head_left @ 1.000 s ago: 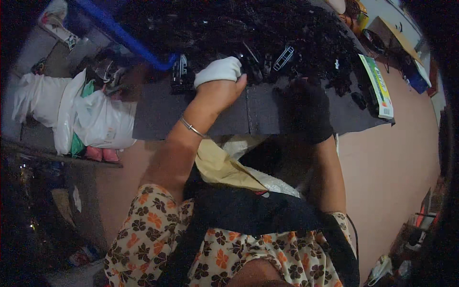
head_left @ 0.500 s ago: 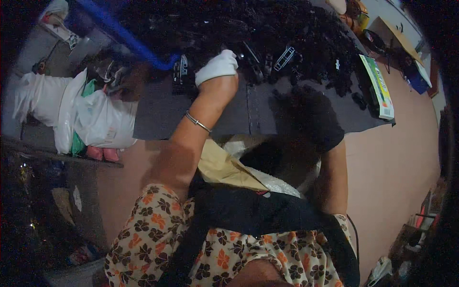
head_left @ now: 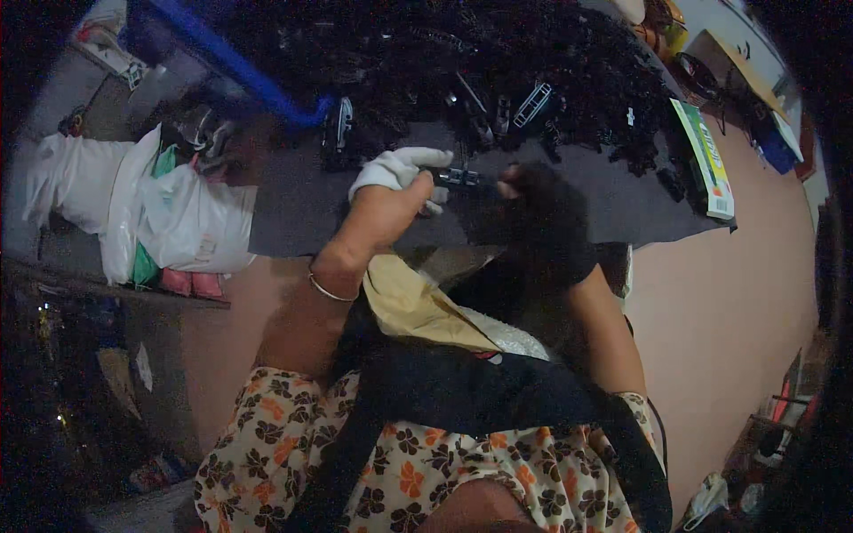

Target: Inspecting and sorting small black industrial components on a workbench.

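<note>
A small black part with shiny rectangular details [head_left: 460, 177] is pinched in the bare-tipped fingers of my left hand [head_left: 394, 182], which wears a white glove. To its right is my right hand [head_left: 546, 209] in a dark glove, fingers curled in close to the part's right end. Whatever those fingers hold is lost in the dark. A heap of small black parts [head_left: 586, 53] covers the far side of the grey work surface [head_left: 293, 218]. Along the heap's near edge lie a longer part with a pale outline [head_left: 533, 105] and another pale-edged black part [head_left: 343, 123].
A blue bar-like edge [head_left: 240, 67] slants across the far left. White plastic bags [head_left: 191, 226] are piled at the left. A green and white box [head_left: 704, 164] stands at the right edge of the surface. Brown paper [head_left: 413, 306] lies below the near edge, by my lap.
My left hand has drawn back from the heap toward me, with the small black part now visible in its fingers. My right hand has risen slightly and moved in beside it.
</note>
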{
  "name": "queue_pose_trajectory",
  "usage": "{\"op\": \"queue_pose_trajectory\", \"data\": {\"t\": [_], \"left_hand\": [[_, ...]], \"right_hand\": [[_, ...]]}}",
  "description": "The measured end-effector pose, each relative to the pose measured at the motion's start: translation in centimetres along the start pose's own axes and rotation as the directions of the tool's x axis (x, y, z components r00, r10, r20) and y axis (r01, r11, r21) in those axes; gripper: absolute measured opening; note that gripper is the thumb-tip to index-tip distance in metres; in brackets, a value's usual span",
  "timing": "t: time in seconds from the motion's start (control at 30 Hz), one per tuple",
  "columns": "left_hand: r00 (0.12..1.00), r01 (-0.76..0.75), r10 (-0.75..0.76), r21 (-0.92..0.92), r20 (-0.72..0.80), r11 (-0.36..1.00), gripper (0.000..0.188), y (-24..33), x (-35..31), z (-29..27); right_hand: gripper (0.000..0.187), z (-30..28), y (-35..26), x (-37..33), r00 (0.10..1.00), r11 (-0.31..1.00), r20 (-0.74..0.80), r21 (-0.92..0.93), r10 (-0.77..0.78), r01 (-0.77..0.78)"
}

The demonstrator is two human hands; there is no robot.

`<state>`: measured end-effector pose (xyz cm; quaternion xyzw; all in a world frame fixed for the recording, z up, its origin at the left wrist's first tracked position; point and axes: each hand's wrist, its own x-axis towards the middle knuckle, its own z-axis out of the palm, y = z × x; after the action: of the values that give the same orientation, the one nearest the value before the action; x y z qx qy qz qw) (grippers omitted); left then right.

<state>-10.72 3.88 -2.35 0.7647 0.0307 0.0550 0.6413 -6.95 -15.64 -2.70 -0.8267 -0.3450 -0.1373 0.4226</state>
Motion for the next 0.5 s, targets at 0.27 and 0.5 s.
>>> {"op": "queue_pose_trajectory", "data": {"t": [0.27,0.5], "left_hand": [[0.94,-0.338,0.305,0.535,0.152,0.775,0.025,-0.3,0.0,0.2],[0.979,0.022,-0.057,0.179,0.194,0.984,0.023,1.4,-0.7,1.3]], "right_hand": [[0.029,0.2,1.8,-0.2,0.973,0.977,0.101,-0.028,-0.207,0.211],[0.036,-0.7,0.9,-0.6,0.905,0.899,-0.006,-0.115,-0.426,0.422]]}}
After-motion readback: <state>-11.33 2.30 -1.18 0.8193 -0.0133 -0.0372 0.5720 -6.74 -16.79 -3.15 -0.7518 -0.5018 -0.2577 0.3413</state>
